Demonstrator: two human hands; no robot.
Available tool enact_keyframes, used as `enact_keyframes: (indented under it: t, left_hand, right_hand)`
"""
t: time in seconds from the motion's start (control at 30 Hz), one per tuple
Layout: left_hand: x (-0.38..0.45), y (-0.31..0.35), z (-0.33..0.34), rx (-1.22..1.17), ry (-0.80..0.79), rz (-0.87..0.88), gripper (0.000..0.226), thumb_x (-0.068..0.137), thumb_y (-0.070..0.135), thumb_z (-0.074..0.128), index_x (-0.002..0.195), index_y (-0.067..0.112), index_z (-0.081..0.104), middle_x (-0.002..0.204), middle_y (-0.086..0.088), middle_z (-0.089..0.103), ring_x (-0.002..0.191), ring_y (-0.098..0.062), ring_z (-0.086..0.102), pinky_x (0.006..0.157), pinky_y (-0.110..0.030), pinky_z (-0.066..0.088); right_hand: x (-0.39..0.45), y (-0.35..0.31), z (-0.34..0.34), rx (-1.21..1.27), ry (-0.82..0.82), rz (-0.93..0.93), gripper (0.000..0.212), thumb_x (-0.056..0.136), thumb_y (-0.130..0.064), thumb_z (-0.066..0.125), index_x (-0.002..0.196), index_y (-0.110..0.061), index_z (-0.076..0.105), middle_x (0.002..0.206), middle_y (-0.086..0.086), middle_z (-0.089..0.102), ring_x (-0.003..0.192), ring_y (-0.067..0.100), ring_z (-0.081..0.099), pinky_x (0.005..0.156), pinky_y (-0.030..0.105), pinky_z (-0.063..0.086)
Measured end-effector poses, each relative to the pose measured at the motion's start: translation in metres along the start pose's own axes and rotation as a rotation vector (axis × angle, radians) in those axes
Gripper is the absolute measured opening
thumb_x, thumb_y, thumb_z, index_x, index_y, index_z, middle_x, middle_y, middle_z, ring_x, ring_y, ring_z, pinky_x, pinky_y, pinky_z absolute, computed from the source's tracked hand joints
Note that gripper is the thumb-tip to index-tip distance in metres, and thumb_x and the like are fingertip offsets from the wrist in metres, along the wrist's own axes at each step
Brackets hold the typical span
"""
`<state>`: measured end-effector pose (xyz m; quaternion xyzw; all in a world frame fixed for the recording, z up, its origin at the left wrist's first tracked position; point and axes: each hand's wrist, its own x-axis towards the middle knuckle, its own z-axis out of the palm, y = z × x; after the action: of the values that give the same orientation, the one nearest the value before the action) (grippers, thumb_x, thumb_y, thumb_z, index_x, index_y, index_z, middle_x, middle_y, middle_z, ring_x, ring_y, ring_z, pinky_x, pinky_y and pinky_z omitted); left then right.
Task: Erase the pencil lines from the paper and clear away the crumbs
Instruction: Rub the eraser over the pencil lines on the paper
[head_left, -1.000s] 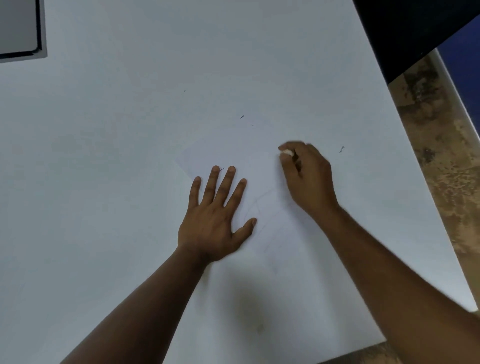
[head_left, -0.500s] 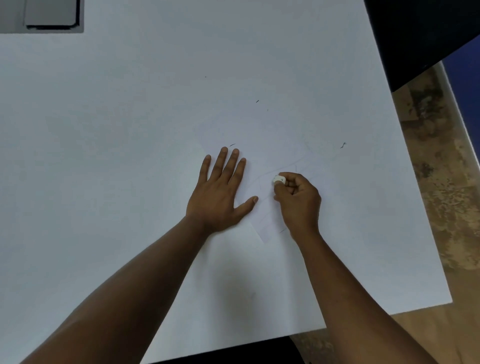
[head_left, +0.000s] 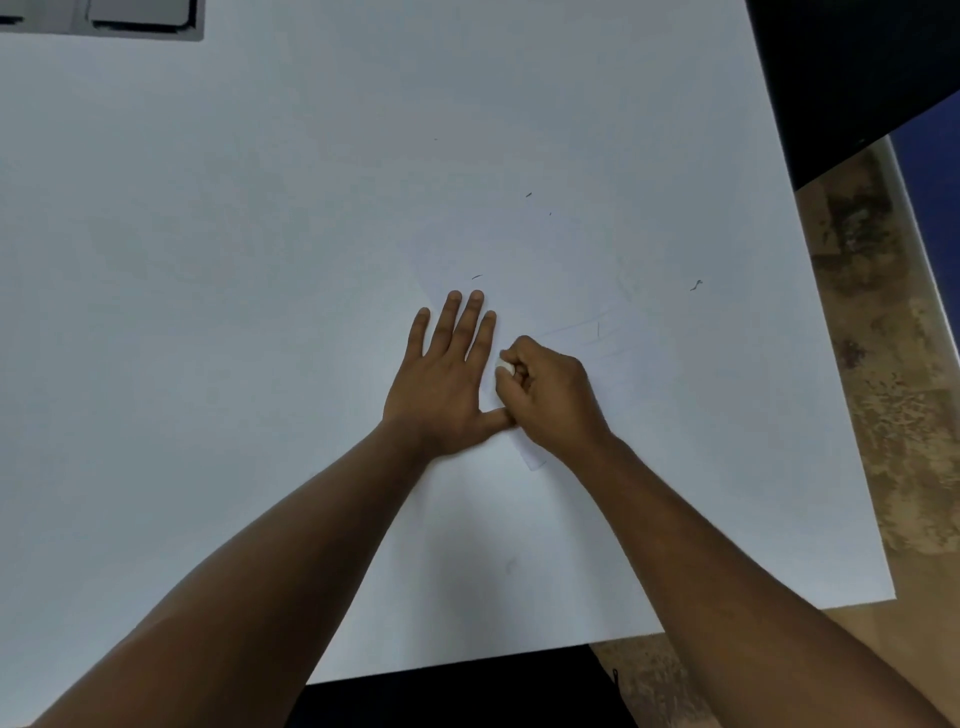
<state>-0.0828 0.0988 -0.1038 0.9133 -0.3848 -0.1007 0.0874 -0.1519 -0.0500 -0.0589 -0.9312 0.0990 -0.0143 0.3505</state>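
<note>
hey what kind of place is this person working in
Probably a plain desk or work table indoors: a wide white tabletop, a mottled brown floor beside it, and a grey recessed panel at the far edge.

A wide white tabletop (head_left: 260, 260) fills most of the view under soft, even light. To the right lies a mottled brown floor (head_left: 883, 415), with a dark panel (head_left: 857, 67) at the top right and a grey inset plate (head_left: 140, 18) at the top left
</note>
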Motion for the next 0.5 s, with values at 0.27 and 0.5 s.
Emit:
enact_keyframes:
  t: [0.27, 0.5]
  left_hand:
    - [0.000, 0.002, 0.000, -0.017, 0.023, -0.015, 0.110, 0.087, 0.088, 0.017, 0.165, 0.011, 0.006, 0.173, -0.010, -0.009, 0.159, -0.027, -0.014, 0.127, -0.055, -0.004]
    - [0.000, 0.003, 0.001, -0.006, 0.040, -0.015, 0.111, 0.088, 0.090, 0.019, 0.165, 0.011, 0.006, 0.173, -0.009, -0.009, 0.159, -0.026, -0.014, 0.127, -0.055, -0.003]
  right_hand:
    - [0.020, 0.011, -0.009, -0.060, 0.096, 0.023, 0.007, 0.093, -0.013, 0.058, 0.090, -0.007, 0.062, 0.065, 0.002, 0.060, 0.059, 0.020, 0.056, 0.059, 0.033, 0.047]
    - [0.020, 0.018, -0.010, -0.140, 0.160, 0.015, 0.008, 0.094, -0.011, 0.056, 0.089, -0.006, 0.060, 0.069, 0.002, 0.059, 0.060, 0.019, 0.054, 0.058, 0.031, 0.045]
